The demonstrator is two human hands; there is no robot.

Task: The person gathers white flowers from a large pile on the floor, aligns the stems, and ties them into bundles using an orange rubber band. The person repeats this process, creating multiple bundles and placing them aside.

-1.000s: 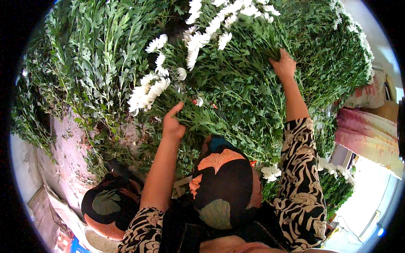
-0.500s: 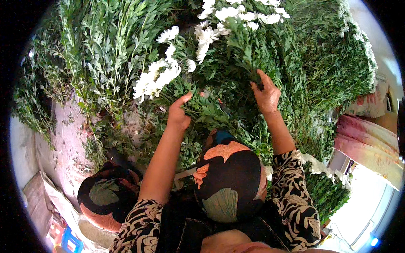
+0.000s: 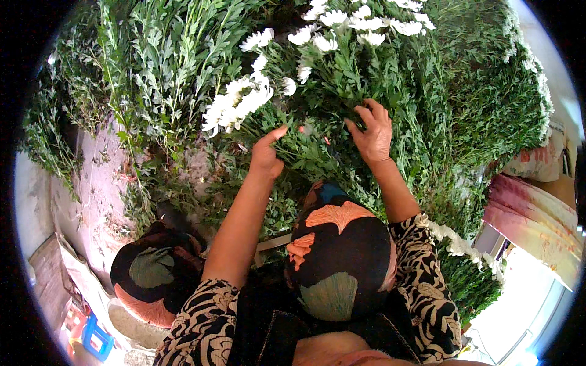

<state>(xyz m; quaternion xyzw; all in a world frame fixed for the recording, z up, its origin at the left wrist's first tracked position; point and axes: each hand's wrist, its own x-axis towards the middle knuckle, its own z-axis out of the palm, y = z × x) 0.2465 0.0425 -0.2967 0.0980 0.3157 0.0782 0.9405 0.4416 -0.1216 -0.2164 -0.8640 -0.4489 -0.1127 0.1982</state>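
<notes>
A big heap of cut white chrysanthemums with green leafy stems (image 3: 427,91) fills the upper part of the view. My left hand (image 3: 267,157) is curled into the leafy stems just below a bunch of white flower heads (image 3: 235,107), thumb pointing up. My right hand (image 3: 372,131) rests on the foliage a little to the right, fingers spread, with nothing held. More white blooms (image 3: 360,21) lie above both hands. My patterned sleeves and bent knee (image 3: 339,256) are below.
A second patterned knee (image 3: 152,274) is at lower left beside a pinkish stained floor (image 3: 91,195). A blue plastic object (image 3: 94,335) sits at the bottom left. Pink cloth (image 3: 531,219) and a bright opening are at the right.
My right hand has come down from the upper right of the heap to the middle, close to my left hand. My left hand has pushed further into the stems.
</notes>
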